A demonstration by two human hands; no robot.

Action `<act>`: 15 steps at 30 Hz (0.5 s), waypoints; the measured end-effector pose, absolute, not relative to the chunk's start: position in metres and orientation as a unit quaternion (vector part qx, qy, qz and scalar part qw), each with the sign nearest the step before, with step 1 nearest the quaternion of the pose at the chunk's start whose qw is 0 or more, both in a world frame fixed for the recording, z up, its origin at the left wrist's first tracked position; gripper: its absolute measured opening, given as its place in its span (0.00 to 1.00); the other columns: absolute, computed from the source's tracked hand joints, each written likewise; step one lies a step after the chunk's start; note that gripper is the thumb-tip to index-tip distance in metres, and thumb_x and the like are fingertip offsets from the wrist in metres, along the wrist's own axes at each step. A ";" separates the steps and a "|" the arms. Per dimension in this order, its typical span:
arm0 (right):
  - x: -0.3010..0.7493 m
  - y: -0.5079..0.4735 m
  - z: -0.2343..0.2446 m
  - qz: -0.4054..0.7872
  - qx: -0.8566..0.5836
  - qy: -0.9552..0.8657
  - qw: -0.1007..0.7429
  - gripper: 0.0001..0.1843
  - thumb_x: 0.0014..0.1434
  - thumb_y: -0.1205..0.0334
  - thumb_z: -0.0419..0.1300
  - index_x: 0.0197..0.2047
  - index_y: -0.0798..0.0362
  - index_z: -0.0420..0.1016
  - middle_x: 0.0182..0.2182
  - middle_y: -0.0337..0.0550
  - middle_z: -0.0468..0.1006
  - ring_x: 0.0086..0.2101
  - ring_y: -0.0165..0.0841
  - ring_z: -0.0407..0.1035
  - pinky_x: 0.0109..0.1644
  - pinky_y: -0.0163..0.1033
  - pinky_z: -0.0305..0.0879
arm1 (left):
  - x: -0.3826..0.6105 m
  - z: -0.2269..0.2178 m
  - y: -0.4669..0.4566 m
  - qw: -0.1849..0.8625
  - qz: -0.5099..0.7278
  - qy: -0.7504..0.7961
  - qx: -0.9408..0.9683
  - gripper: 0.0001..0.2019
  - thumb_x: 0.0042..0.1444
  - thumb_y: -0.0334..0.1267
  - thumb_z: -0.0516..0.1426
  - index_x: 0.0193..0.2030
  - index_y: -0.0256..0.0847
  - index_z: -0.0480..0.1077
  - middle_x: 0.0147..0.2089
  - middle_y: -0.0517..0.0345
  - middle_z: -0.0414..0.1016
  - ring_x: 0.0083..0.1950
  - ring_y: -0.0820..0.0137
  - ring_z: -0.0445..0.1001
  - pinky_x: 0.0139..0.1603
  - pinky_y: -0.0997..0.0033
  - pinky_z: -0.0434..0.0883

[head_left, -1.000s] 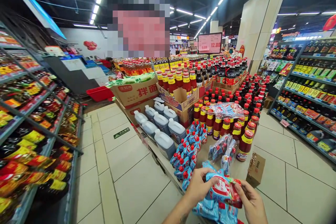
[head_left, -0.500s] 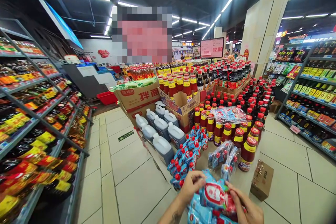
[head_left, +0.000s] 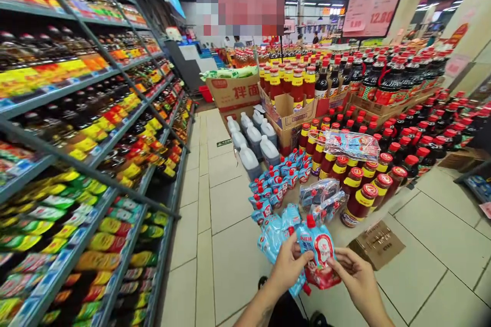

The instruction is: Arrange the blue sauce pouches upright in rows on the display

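My left hand [head_left: 287, 266] and my right hand [head_left: 356, 278] both grip a red and blue spout pouch [head_left: 320, 253] held upright in front of me, low in the view. Behind it, against my left hand, hang more light blue pouches [head_left: 273, 233]. Just beyond stands a group of the same blue pouches [head_left: 276, 186] at the front of a low floor display, with a clear plastic pack of pouches [head_left: 321, 195] beside them.
Red-capped sauce bottles [head_left: 360, 184] fill the display at right, white jugs [head_left: 253, 140] and cardboard boxes [head_left: 235, 93] behind. Long shelves of packets [head_left: 76, 173] run along the left. A flattened carton [head_left: 378, 241] lies on the tiled aisle floor [head_left: 226, 199]. A price sign [head_left: 371, 12] stands above.
The view has swung left and down, bringing the shelves closer. My hands have turned the pouch upright and lifted it, its red spout now on top.
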State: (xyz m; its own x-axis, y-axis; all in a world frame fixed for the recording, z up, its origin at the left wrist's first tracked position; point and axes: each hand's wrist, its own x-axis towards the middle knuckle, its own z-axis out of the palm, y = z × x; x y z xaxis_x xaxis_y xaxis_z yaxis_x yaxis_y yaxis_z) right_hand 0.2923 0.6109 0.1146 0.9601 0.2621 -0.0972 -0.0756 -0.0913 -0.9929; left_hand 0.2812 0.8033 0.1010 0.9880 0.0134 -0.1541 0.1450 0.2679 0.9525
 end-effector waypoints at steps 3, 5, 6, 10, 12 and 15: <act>0.296 0.633 0.111 0.054 -0.782 -0.104 0.612 0.20 0.58 0.44 0.62 0.41 0.52 0.80 0.35 0.47 0.84 0.32 0.40 0.79 0.36 0.39 0.76 | 0.271 0.102 0.816 0.775 0.005 0.134 0.618 0.25 0.46 0.53 0.68 0.44 0.39 0.70 0.31 0.58 0.75 0.32 0.69 0.75 0.34 0.74 0.71; 0.303 0.650 0.109 -0.008 -0.825 -0.141 0.547 0.20 0.60 0.42 0.60 0.37 0.50 0.82 0.32 0.44 0.83 0.30 0.39 0.78 0.35 0.39 0.75 | 0.270 0.104 0.825 0.754 0.038 0.159 0.637 0.23 0.47 0.52 0.67 0.42 0.39 0.70 0.31 0.57 0.76 0.33 0.69 0.76 0.35 0.73 0.71; 0.307 0.657 0.109 -0.029 -0.842 -0.158 0.514 0.20 0.61 0.42 0.58 0.36 0.49 0.82 0.31 0.43 0.83 0.29 0.39 0.78 0.34 0.39 0.75 | 0.271 0.106 0.831 0.741 0.050 0.162 0.649 0.22 0.48 0.52 0.67 0.41 0.39 0.70 0.32 0.56 0.76 0.33 0.68 0.76 0.35 0.73 0.72; 0.327 0.673 0.115 -0.062 -0.873 -0.209 0.436 0.21 0.66 0.45 0.53 0.36 0.48 0.82 0.29 0.42 0.83 0.28 0.38 0.78 0.33 0.38 0.74 | 0.283 0.115 0.852 0.692 0.069 0.136 0.706 0.18 0.50 0.51 0.66 0.38 0.39 0.71 0.31 0.55 0.77 0.34 0.66 0.77 0.37 0.71 0.73; 0.335 0.673 0.124 -0.063 -0.863 -0.258 0.429 0.19 0.67 0.49 0.53 0.42 0.49 0.81 0.34 0.43 0.84 0.33 0.38 0.79 0.38 0.38 0.76 | 0.292 0.118 0.864 0.676 0.072 0.119 0.724 0.17 0.52 0.50 0.65 0.39 0.39 0.71 0.33 0.54 0.79 0.36 0.65 0.78 0.39 0.70 0.74; 0.344 0.658 0.143 -0.050 -0.839 -0.357 0.407 0.24 0.65 0.52 0.58 0.61 0.50 0.71 0.54 0.50 0.76 0.51 0.41 0.74 0.50 0.41 0.75 | 0.310 0.124 0.882 0.663 0.114 0.126 0.729 0.18 0.54 0.50 0.63 0.44 0.39 0.71 0.39 0.51 0.81 0.40 0.62 0.80 0.43 0.66 0.75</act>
State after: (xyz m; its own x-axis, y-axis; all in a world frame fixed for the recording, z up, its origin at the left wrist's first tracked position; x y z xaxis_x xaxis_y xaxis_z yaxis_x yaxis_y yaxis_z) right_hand 0.3441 0.6585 0.1429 0.7399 0.5585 0.3750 0.6401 -0.4132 -0.6477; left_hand 0.3096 0.8823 0.1239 0.9419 0.3358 -0.0014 0.0329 -0.0883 0.9956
